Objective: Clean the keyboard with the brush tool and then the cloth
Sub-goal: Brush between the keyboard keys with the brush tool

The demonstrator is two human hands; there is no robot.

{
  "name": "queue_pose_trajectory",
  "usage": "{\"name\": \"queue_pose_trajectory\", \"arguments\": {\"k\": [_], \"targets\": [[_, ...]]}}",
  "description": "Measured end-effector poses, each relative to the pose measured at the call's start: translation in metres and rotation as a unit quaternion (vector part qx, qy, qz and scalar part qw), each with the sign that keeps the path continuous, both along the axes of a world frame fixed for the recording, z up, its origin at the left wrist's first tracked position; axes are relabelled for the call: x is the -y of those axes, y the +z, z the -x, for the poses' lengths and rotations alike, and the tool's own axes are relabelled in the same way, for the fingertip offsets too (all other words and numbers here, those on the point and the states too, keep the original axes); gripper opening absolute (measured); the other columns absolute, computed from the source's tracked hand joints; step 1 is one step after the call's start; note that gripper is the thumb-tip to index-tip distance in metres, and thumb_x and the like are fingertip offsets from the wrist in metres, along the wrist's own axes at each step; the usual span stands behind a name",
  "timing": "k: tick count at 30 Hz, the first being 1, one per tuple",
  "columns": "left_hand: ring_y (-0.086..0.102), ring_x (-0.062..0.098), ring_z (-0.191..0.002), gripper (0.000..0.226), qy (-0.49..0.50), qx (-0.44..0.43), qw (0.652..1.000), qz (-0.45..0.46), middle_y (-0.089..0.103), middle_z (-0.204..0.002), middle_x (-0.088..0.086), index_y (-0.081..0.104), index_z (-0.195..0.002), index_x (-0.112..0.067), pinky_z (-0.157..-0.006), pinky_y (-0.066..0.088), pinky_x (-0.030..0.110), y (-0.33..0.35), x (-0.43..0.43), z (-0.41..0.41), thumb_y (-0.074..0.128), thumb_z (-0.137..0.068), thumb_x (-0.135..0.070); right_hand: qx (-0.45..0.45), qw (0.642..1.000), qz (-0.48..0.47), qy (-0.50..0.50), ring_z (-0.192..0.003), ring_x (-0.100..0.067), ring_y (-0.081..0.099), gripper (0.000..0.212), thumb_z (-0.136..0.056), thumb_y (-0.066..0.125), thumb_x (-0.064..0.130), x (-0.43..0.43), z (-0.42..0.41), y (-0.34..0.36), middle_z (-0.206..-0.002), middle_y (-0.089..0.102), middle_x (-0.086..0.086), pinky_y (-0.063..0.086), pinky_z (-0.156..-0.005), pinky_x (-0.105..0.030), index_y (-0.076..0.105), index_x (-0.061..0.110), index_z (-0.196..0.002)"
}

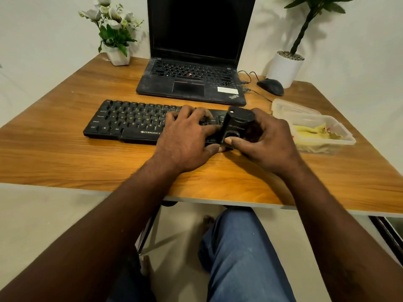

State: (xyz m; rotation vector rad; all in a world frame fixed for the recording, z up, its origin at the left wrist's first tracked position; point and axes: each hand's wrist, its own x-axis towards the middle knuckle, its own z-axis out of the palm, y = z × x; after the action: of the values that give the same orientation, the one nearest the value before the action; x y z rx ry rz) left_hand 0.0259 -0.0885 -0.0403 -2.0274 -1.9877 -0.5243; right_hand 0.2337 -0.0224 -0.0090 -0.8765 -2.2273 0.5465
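Our forearms reach forward from the bottom of the view, above a knee in blue jeans (239,247), to the near part of the table (87,162). Our right hand (266,138) is wrapped round the brush tool (236,123), a chunky black block, with the thumb pressed on its lower front and the fingers curled behind it. It stands tilted over the right end of the keyboard (130,120), which lies flat on the table straight before us. We cannot see the bristles, so we cannot tell whether they touch the keys. Our left hand (187,131) lies palm down on the keys just left of the tool, fingers spread and holding nothing; we judge it to be steadying the board.

We take this as the brushing step, at work on the right-hand end. The next move calls for drawing the tool along the rows toward the left, and for sliding the left hand out of its path without letting the board skid. The cloth (314,131), yellow and crumpled, lies untouched in a clear plastic container (346,136) just right of the keyboard, so wiping is not yet begun.

Behind the keyboard stands an open laptop (192,83) with a dark screen, a corded mouse (270,86) to its right. A pot of white flowers (118,54) sits far left, a potted green plant (284,66) far right.
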Motion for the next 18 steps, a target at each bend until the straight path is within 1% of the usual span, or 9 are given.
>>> {"name": "queue_pose_trajectory", "arguments": {"k": [2, 3, 5, 7, 10, 13, 16, 18], "targets": [[0.034, 0.025, -0.137, 0.059, 0.001, 0.002, 1.0, -0.001, 0.045, -0.148, -0.005, 0.059, -0.138, -0.043, -0.106, 0.031, 0.053, 0.0, 0.0, 0.0, 0.05, -0.091, -0.076, 0.009, 1.0, 0.003, 0.015, -0.102, -0.004, 0.068, 0.052, -0.081, 0.087, 0.033, -0.001, 0.0, 0.001, -0.112, 0.072, 0.01, 0.058, -0.083, -0.026, 0.065, 0.024, -0.128], [0.034, 0.025, -0.137, 0.06, 0.001, 0.002, 1.0, 0.003, 0.044, -0.149, -0.005, 0.057, -0.14, -0.045, -0.107, 0.031, 0.053, 0.0, 0.0, 0.0, 0.048, -0.091, -0.077, 0.017, 1.0, 0.009, 0.019, -0.102, -0.003, 0.067, 0.052, -0.081, 0.087, 0.032, -0.004, -0.005, 0.002, -0.112, 0.071, 0.01, 0.057, -0.082, -0.022, 0.064, 0.025, -0.127], [0.033, 0.024, -0.138, 0.062, 0.001, 0.002, 1.0, 0.008, 0.043, -0.149, -0.006, 0.052, -0.143, -0.049, -0.108, 0.03, 0.053, 0.001, 0.0, 0.0, 0.044, -0.09, -0.08, 0.045, 0.999, 0.017, 0.009, -0.1, 0.0, 0.065, 0.05, -0.08, 0.087, 0.034, -0.01, -0.021, 0.007, -0.111, 0.07, 0.009, 0.051, -0.077, -0.011, 0.064, 0.028, -0.124], [0.033, 0.024, -0.138, 0.063, 0.002, 0.003, 1.0, 0.01, 0.043, -0.148, -0.006, 0.051, -0.144, -0.05, -0.109, 0.03, 0.053, 0.001, 0.0, 0.0, 0.043, -0.09, -0.081, 0.058, 0.998, 0.023, -0.011, -0.099, 0.004, 0.063, 0.052, -0.077, 0.088, 0.035, -0.017, -0.039, 0.013, -0.111, 0.071, 0.008, 0.046, -0.073, -0.005, 0.064, 0.029, -0.124], [0.033, 0.023, -0.138, 0.062, 0.0, 0.01, 1.0, 0.009, 0.044, -0.148, -0.008, 0.052, -0.144, -0.05, -0.109, 0.03, 0.052, 0.001, -0.001, 0.0, 0.044, -0.09, -0.08, 0.047, 0.998, 0.018, -0.033, -0.1, 0.006, 0.063, 0.056, -0.076, 0.089, 0.032, -0.019, -0.05, 0.015, -0.112, 0.073, 0.007, 0.045, -0.074, -0.003, 0.066, 0.027, -0.127], [0.033, 0.022, -0.137, 0.062, 0.0, 0.006, 1.0, 0.006, 0.044, -0.148, -0.009, 0.053, -0.143, -0.049, -0.107, 0.03, 0.051, 0.001, -0.001, 0.0, 0.045, -0.09, -0.079, 0.044, 0.999, 0.008, -0.027, -0.102, 0.003, 0.064, 0.054, -0.078, 0.087, 0.036, -0.01, -0.03, 0.011, -0.112, 0.071, 0.01, 0.049, -0.078, -0.008, 0.065, 0.029, -0.127], [0.034, 0.024, -0.136, 0.063, 0.005, 0.006, 1.0, 0.005, 0.046, -0.147, -0.006, 0.061, -0.138, -0.039, -0.106, 0.03, 0.051, 0.001, 0.0, -0.001, 0.048, -0.09, -0.077, 0.058, 0.998, -0.02, -0.005, -0.097, -0.008, 0.067, 0.051, -0.079, 0.084, 0.042, -0.001, 0.002, 0.005, -0.109, 0.072, 0.008, 0.057, -0.078, -0.027, 0.065, 0.026, -0.124], [0.036, 0.024, -0.134, 0.065, 0.007, 0.006, 1.0, 0.001, 0.047, -0.146, -0.005, 0.066, -0.133, -0.034, -0.105, 0.031, 0.051, 0.0, 0.0, -0.001, 0.047, -0.09, -0.078, 0.06, 0.998, -0.029, 0.008, -0.096, -0.01, 0.067, 0.052, -0.08, 0.085, 0.042, 0.0, 0.01, 0.005, -0.107, 0.073, 0.01, 0.059, -0.078, -0.033, 0.065, 0.027, -0.125]]}}
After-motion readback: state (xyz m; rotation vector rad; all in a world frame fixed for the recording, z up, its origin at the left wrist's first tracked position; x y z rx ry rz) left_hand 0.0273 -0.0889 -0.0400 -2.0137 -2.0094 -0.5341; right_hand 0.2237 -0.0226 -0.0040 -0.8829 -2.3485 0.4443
